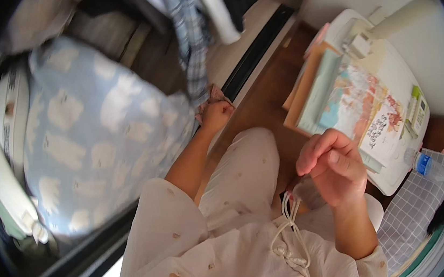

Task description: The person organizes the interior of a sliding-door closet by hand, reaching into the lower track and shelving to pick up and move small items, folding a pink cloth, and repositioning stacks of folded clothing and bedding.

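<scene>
My left hand (216, 116) is closed on a crumpled pink cloth (217, 94) at the black sliding-door track (253, 54). Beside it hangs the end of a blue plaid garment (192, 52). To its left stands a light blue fabric bag or cover with white bear prints (110, 117). My right hand (332, 167) is raised above my lap, palm up with fingers bent, and no object shows in it. Below it lies the tied white drawstring (290, 228) of my pale patterned clothes.
On the right, a white plastic lid or small table (392, 63) bears books (318, 88), a white plug adapter (358, 46) and a green-and-white packet (415, 108). A clear plastic bottle (432, 167) lies on grey checked fabric (404, 208). White straps (2, 173) stand far left.
</scene>
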### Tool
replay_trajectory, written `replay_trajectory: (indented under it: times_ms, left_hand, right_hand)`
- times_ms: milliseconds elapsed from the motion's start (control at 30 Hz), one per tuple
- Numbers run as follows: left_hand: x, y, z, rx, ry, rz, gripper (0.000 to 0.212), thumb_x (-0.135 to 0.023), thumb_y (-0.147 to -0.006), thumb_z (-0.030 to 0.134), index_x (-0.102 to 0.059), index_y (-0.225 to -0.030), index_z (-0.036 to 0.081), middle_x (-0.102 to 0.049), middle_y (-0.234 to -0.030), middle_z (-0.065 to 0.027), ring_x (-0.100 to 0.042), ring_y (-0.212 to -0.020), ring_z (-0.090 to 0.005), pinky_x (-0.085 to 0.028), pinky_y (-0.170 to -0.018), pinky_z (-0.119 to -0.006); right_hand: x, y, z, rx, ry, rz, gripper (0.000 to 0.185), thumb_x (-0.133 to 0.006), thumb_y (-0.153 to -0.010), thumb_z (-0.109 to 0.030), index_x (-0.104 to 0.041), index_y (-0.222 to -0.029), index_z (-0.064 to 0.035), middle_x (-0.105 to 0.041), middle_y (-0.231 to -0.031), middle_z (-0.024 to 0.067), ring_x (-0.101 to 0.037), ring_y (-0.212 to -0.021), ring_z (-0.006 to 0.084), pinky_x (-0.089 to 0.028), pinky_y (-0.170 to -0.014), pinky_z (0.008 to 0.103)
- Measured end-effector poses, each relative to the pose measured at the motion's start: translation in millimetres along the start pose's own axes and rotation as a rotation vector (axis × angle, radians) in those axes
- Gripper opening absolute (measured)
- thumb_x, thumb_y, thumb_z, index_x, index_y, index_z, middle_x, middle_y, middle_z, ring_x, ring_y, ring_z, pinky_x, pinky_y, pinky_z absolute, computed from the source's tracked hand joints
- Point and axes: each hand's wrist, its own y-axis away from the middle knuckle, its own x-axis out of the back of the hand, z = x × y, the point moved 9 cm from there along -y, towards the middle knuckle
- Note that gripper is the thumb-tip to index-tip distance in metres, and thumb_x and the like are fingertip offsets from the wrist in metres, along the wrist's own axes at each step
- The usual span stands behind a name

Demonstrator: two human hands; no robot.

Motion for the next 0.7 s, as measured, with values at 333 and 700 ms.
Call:
replay_trajectory:
  times_ms: [333, 700]
  left_hand:
    - [42, 147, -83, 0.168, 0.027, 0.157, 0.011, -0.059, -0.078, 0.014, -0.063, -0.071, 0.006, -0.06, -0.063, -0.0115, -0.059, -0.059, -0.0269, -0.044, -0.057, -0.037]
    - [-33, -124, 61, -0.159, -0.146, 0.222, 0.017, -0.055, -0.079, 0.022, -0.063, -0.073, 0.007, -0.063, -0.076, -0.0144, -0.06, -0.074, -0.0349, -0.045, -0.07, -0.046]
  right_hand:
    - [-4, 8, 46, -0.145, 0.013, -0.003, 0.016, -0.058, -0.081, -0.011, -0.056, -0.087, 0.0033, -0.058, -0.078, 0.0139, -0.058, -0.072, 0.0225, -0.048, -0.067, 0.0318]
    - [15, 3, 23, -0.205, -0.167, 0.02, 0.017, -0.059, -0.08, -0.01, -0.056, -0.089, 0.0038, -0.058, -0.083, 0.0167, -0.056, -0.075, 0.0239, -0.045, -0.07, 0.034]
